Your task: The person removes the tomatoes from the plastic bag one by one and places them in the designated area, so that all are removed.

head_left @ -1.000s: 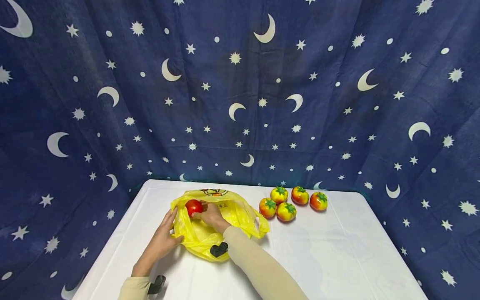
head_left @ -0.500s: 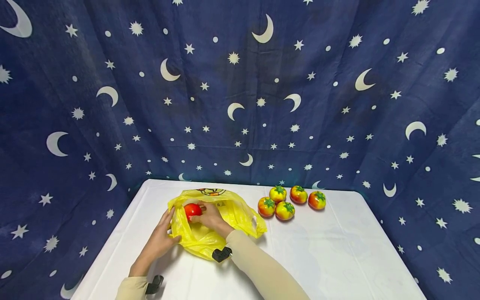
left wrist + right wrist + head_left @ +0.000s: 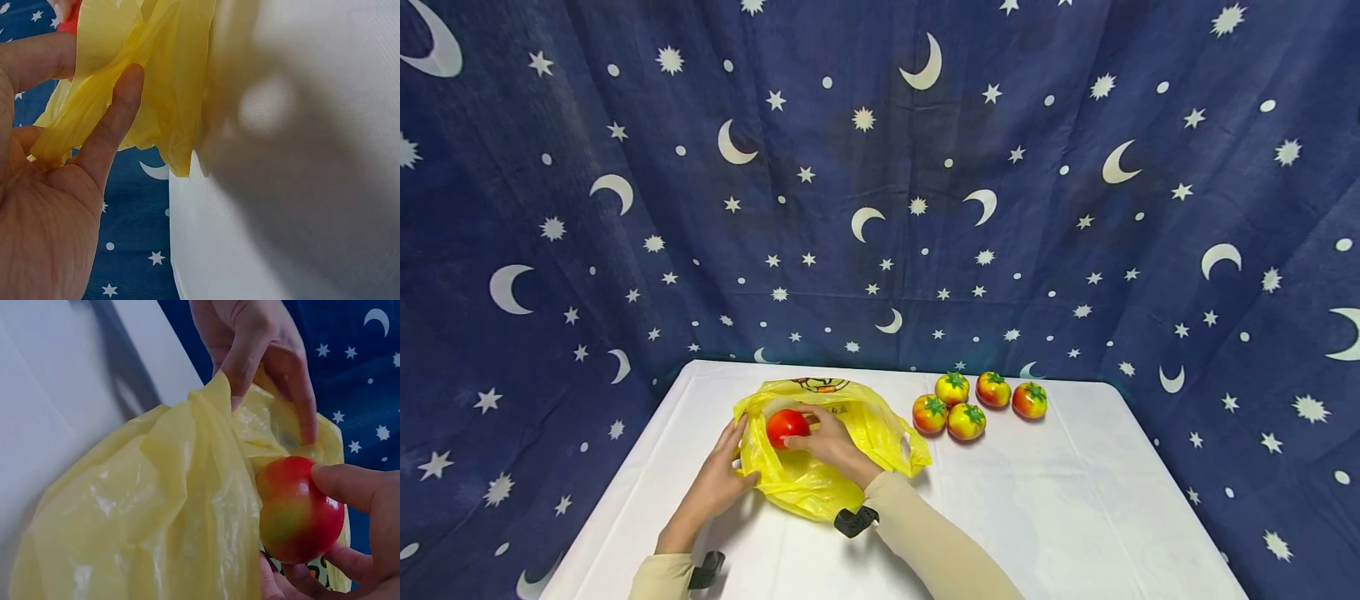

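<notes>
My right hand (image 3: 829, 440) grips a shiny red tomato (image 3: 787, 429) at the mouth of a yellow plastic bag (image 3: 871, 433) lying on the table. In the right wrist view, the thumb lies over the tomato (image 3: 300, 509) and several fingers curl beneath it; its skin shades from red to yellow-green. My left hand (image 3: 718, 479) holds the bag's left rim, with plastic between thumb and fingers, as the left wrist view shows at the bag's edge (image 3: 169, 81). The bag's bottom is partly hidden by the right hand and folds.
Several red-yellow tomatoes with green leafy tops, one of them a front tomato (image 3: 966, 422), sit right of the bag. They stand on a white-covered table (image 3: 1075, 508). A dark blue curtain (image 3: 820, 317) with moons and stars hangs behind its far edge.
My right hand has drawn back a little toward the near side with the tomato, which shows more fully. The left hand stays at the bag's rim. The head view has shifted slightly.
</notes>
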Demonstrator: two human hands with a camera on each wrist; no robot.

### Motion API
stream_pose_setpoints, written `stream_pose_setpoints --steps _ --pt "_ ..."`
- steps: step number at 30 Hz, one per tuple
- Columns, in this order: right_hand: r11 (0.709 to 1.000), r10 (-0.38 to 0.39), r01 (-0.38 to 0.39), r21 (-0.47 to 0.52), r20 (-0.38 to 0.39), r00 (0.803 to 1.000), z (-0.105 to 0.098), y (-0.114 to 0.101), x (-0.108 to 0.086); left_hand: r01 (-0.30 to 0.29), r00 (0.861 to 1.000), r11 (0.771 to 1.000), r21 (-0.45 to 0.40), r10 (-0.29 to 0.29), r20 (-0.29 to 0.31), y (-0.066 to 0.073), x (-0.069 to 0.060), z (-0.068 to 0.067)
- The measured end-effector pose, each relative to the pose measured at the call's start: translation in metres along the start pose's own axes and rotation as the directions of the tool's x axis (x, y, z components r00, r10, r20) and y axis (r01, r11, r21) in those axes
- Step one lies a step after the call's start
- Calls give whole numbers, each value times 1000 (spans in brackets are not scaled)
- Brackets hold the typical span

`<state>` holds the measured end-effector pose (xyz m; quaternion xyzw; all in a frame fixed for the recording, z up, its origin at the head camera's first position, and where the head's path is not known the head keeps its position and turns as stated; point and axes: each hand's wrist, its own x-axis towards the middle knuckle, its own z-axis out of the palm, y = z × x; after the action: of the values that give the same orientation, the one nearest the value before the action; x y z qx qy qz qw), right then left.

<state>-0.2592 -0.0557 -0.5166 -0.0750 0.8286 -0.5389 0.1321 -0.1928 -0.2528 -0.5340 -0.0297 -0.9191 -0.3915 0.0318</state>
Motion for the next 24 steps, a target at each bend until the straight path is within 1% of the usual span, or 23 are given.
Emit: stream_pose_setpoints --steps 6,10,16,24 --pt "999 -2 1 53 12 1000 -5 0 -7 31 999 1000 0 -31 19 1 0 1" --pt "998 -4 4 70 2 1000 -8 2 -10 56 998 998 -4 -56 32 2 -1 2" --pt "996 8 -6 94 -18 1000 -13 2 -15 32 999 999 -7 -31 19 2 -1 2" --pt "987 -15 17 157 -17 1000 -21 3 -19 19 1000 1000 -2 -19 14 1 0 2"
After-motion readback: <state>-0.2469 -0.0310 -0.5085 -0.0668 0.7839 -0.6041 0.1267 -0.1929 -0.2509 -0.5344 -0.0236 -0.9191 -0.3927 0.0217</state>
